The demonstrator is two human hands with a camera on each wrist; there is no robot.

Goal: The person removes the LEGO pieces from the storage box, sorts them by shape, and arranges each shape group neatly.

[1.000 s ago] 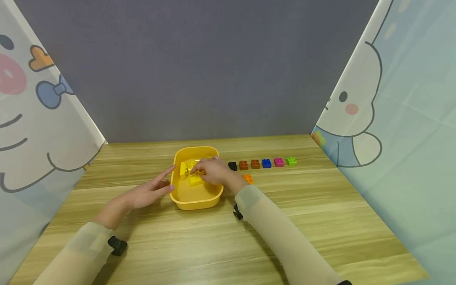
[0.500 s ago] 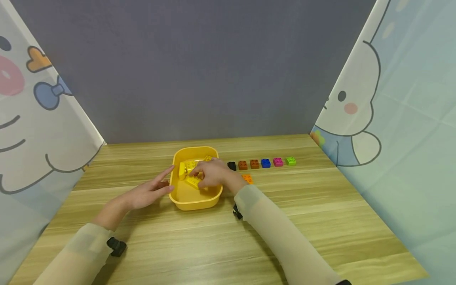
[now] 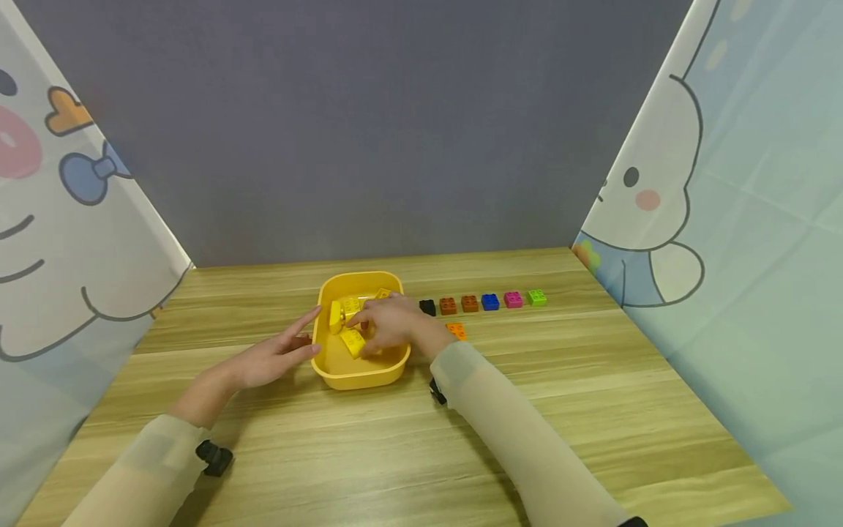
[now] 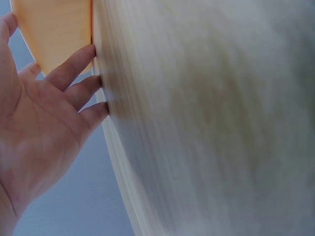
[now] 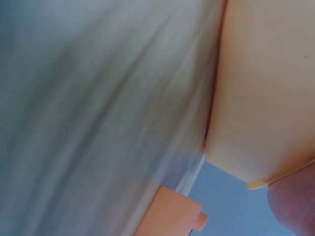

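Note:
A yellow plastic bin (image 3: 358, 382) holds several yellow toy bricks, one a 2x2-studded brick (image 3: 351, 305) and one an upright piece (image 3: 336, 316) by the left wall. My right hand (image 3: 391, 322) reaches down over the right rim, thumb and index finger apart. Its thumb is right by a longer yellow brick (image 3: 353, 342) lying at a slant; the other fingers are largely hidden. With fingers spread, my left hand (image 3: 273, 359) stays against the bin's left side. In the left wrist view its fingertips (image 4: 87, 51) are at the bin wall (image 4: 59, 27).
Right of the bin runs a row of small bricks: black (image 3: 428, 307), two brown, a blue brick (image 3: 490, 301), a pink brick (image 3: 513, 299) and a green brick (image 3: 536, 297). An orange brick (image 3: 456, 331) lies nearer, by the right wrist. A grey panel (image 3: 382, 132) stands behind the table.
The longer yellow brick has turned and slid toward the bin's near left side as my right thumb drew nearer the front. My left hand has stayed at the bin's side.

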